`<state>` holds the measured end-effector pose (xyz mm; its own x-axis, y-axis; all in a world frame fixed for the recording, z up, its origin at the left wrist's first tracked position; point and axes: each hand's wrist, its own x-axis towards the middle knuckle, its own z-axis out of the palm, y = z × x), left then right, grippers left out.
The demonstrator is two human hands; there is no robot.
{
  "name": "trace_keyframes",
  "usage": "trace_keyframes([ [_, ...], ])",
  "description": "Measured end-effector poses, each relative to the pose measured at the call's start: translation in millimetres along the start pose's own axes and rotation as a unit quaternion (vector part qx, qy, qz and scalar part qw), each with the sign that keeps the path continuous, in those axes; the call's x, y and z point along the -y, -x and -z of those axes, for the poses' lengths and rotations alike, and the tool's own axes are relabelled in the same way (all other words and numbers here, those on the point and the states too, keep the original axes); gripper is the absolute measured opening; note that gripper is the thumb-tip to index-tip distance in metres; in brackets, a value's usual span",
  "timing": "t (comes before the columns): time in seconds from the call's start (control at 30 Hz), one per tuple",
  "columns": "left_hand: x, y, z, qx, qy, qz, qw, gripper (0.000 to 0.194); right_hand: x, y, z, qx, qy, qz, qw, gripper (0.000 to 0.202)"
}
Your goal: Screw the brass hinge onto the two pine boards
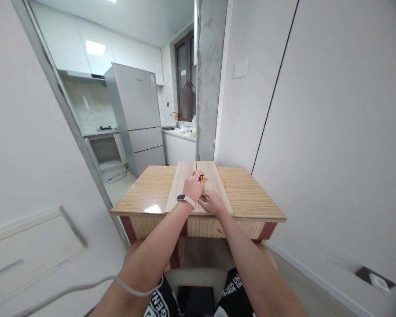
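Note:
Two pale wooden boards point(181, 187) lie side by side on the table, a narrow dark seam between them. Above that seam my left hand point(193, 187), with a pale watch band on the wrist, is closed around a small yellow and dark thing point(202, 178). Its kind is hard to make out because the fingers cover much of it. My right hand point(213, 203) is just nearer to me and to the right, low over the boards. Its fingers are curled together at the near, yellowish end of the same thing.
The wood-grain table point(251, 189) has a drawer front facing me. A white wall point(317, 110) rises close on the right. Beyond the table stand a grey pillar point(211, 88) and a silver fridge point(138, 101). A grey cable point(99, 281) crosses near my left forearm.

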<state>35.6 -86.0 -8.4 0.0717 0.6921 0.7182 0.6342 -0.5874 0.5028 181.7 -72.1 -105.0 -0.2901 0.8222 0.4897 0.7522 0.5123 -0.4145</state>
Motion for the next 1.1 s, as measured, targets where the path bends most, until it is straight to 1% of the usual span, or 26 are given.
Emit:
trace_keyframes([
  [0.2, 2.8, -1.3, -1.9, 0.012, 0.015, 0.005, 1.0, 0.02, -1.0, 0.3, -0.8, -0.004, 0.0, -0.003, 1.0, 0.026],
  [0.33, 3.0, 0.0, -3.2, 0.008, 0.033, -0.006, 0.999, 0.029, 0.5, 0.6, 1.1, -0.001, -0.004, 0.001, 1.0, 0.024],
  [0.5, -0.2, 2.5, -1.7, 0.018, 0.029, -0.006, 0.999, 0.023, 2.5, 0.7, 2.8, -0.003, -0.001, 0.001, 1.0, 0.021],
  [0.73, -3.3, 2.6, -1.6, 0.003, 0.009, 0.002, 1.0, 0.018, 3.4, 0.9, 3.1, 0.001, 0.003, -0.006, 1.0, 0.023],
  [1.0, -2.0, 2.5, -2.7, 0.009, 0.008, 0.006, 1.0, 0.021, 4.8, 2.4, 4.7, -0.006, 0.008, -0.004, 1.0, 0.022],
  [1.1, -1.7, 2.5, -3.8, 0.019, 0.022, 0.0, 1.0, 0.027, 4.8, 2.4, 4.7, -0.003, 0.006, -0.005, 1.0, 0.023],
])
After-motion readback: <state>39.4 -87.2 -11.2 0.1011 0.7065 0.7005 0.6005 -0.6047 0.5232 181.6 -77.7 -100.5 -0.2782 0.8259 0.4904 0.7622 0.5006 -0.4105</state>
